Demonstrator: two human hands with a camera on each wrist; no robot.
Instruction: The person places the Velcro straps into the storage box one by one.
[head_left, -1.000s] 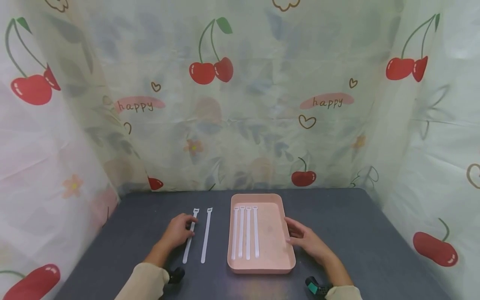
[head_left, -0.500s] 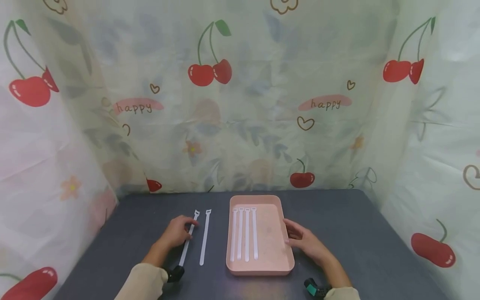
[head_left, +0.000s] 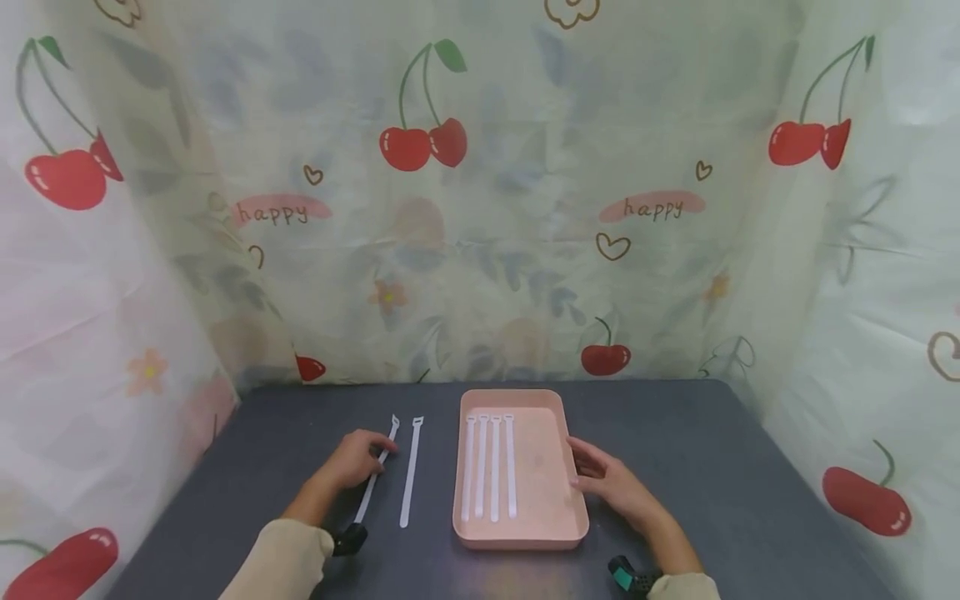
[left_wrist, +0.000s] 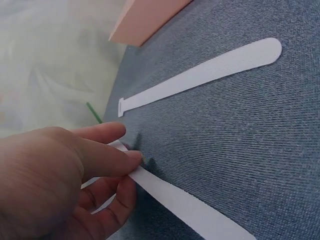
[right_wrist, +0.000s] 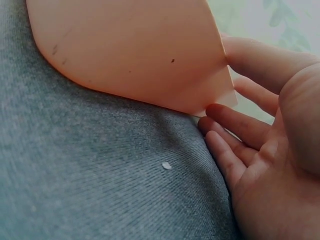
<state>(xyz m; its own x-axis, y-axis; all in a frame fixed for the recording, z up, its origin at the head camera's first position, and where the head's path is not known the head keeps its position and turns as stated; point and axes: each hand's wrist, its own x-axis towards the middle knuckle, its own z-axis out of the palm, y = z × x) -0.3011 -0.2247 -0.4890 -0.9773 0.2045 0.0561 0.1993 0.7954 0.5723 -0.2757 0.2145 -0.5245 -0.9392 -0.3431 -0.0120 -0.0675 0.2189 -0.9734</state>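
My left hand (head_left: 358,460) pinches a white hook-and-loop cable tie (left_wrist: 175,199) between thumb and fingers, near its slotted head. The tie slants over the table at the left, its tail running back toward the wrist. A second white cable tie (head_left: 412,472) lies flat just to the right of that hand. In the pink tray (head_left: 543,467), several more white cable ties (head_left: 495,471) lie side by side along the left half. At the tray's right wall, my right hand (head_left: 617,490) rests with its fingers extended against the outside, as the right wrist view also shows.
Dark grey cloth covers the table (head_left: 675,450). A white curtain (head_left: 510,208) with cherry prints hangs behind it and along both sides. A tiny white speck (right_wrist: 166,165) lies on the cloth beside the tray.
The cable tie in my left hand has tilted, its head turning partly edge-on and its tail shifting left toward the wrist. My right hand and the tray stay in place.
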